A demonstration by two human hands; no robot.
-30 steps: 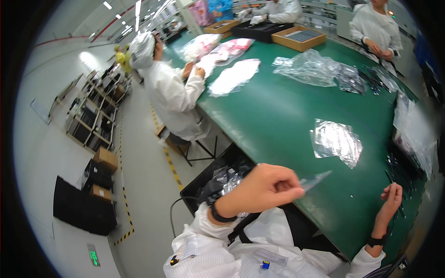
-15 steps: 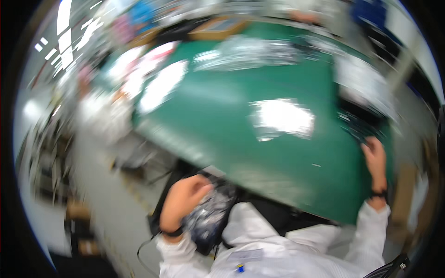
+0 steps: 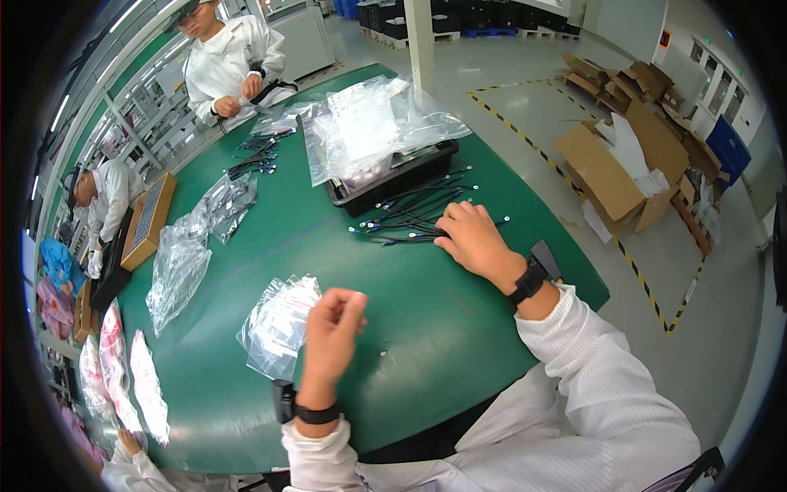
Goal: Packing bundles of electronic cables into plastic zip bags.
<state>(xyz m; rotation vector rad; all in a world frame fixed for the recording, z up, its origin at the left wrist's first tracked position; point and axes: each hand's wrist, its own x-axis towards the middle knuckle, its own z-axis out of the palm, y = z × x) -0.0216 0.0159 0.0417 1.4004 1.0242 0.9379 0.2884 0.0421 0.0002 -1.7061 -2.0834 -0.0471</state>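
Several short black cables with blue-sleeved metal ring lugs (image 3: 414,211) lie in a loose bundle on the green table. My right hand (image 3: 478,240) reaches over their near right end, fingers bent down around some of them; its fingertips are partly hidden. Above the table's near part hovers my left hand (image 3: 332,334), fingers curled in and thumb pointing up, with nothing visible in it. Just left of it sits a pile of clear plastic bags (image 3: 277,326), partly behind the hand.
Behind the cables stands a black tray (image 3: 392,182) topped with clear bags. More cables (image 3: 261,152) and crumpled plastic bags (image 3: 182,261) lie farther left on the green table (image 3: 418,328). Co-workers occupy the far and left sides. Cardboard boxes (image 3: 602,176) stand on the floor at right.
The view has swung to the right. My left hand has moved from beside a bag of dark things near my lap to above the table. My right hand stays at the cables.
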